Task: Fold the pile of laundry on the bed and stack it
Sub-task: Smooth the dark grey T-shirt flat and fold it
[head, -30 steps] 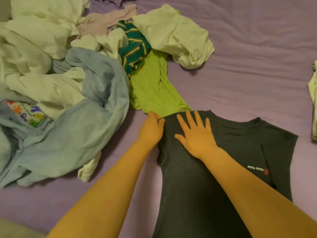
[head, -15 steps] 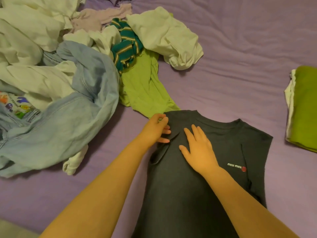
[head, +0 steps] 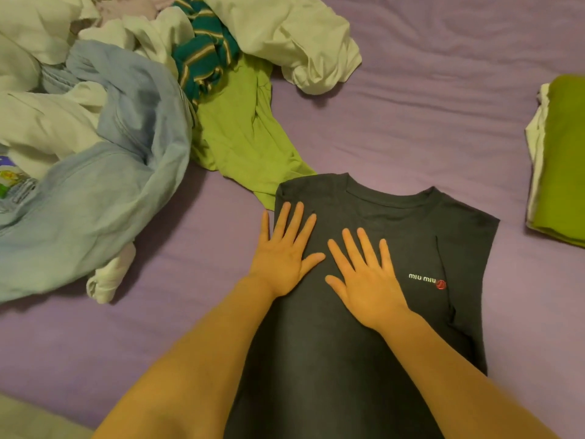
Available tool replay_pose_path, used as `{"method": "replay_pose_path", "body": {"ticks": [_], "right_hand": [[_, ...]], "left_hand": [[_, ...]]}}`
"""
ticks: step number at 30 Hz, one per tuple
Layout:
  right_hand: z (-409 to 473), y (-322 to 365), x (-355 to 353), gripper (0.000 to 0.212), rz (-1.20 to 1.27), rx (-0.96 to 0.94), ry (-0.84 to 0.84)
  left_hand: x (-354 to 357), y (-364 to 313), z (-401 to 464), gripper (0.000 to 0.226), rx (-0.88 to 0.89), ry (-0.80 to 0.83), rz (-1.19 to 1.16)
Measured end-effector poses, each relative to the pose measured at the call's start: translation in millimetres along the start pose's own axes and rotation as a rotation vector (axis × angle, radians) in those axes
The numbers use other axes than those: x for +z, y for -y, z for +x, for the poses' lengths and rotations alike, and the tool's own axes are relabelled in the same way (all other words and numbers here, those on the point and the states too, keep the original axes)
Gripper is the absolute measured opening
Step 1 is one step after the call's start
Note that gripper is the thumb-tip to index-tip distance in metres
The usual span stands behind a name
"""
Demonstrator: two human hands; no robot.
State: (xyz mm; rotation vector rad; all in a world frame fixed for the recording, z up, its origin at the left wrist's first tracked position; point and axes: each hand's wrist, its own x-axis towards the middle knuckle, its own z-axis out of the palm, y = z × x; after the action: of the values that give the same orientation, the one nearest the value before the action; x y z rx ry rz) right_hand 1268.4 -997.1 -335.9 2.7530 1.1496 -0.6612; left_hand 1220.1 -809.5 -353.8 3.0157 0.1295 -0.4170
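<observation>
both hands (head: 326, 264) flat on dark shirt (head: 373, 359) (purple bed (head: 411, 128))

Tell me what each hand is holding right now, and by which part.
Nothing is held. The left hand and right hand both lie flat, fingers spread, on the chest of the dark T-shirt, pressing rather than gripping it.

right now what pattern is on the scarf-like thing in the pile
Teal green with thin yellowish stripes, seen in the head view.

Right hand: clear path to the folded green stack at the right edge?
Probably yes. The right hand lies flat and holds nothing on the dark shirt; only bare purple sheet lies between the shirt and the folded green stack. It looks a stretch, though.
</observation>
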Motion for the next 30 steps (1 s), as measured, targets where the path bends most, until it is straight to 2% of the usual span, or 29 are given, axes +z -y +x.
{"method": "replay_pose_path", "body": {"ticks": [2, 8, 14, 17, 24, 27, 30], "right_hand": [[0.6, -2.0, 5.5, 0.065, -0.018, -0.009, -0.018], [-18.0, -0.5, -3.9, 0.069, -0.003, -0.028, 0.018], [-99.4, 11.4, 11.1, 0.069, 0.041, -0.083, 0.124], [-136.6, 22.0, 23.0, 0.069, 0.094, -0.051, 0.151], [-201.0, 48.7, 52.0, 0.07, 0.165, -0.002, 0.17], [-222.5, 61.1, 62.7, 0.061, 0.241, 0.029, 0.118], [-245.2, 76.1, 72.2, 0.034, 0.328, 0.035, 0.055]], "left_hand": [[6.0, -0.7, 0.2, 0.074, -0.014, -0.033, 0.023], [-5.4, -25.3, -26.8, 0.067, -0.145, 0.038, 0.064], [3.4, -86.8, -130.7, 0.065, 0.07, 0.195, -0.01], [9.2, -107.0, -168.8, 0.064, 0.096, 0.266, -0.077], [10.4, -122.4, -214.2, 0.066, 0.193, 0.299, -0.113], [12.0, -121.4, -231.1, 0.049, 0.203, 0.236, -0.161], [15.9, -118.0, -248.1, 0.025, 0.267, 0.227, -0.133]]}}
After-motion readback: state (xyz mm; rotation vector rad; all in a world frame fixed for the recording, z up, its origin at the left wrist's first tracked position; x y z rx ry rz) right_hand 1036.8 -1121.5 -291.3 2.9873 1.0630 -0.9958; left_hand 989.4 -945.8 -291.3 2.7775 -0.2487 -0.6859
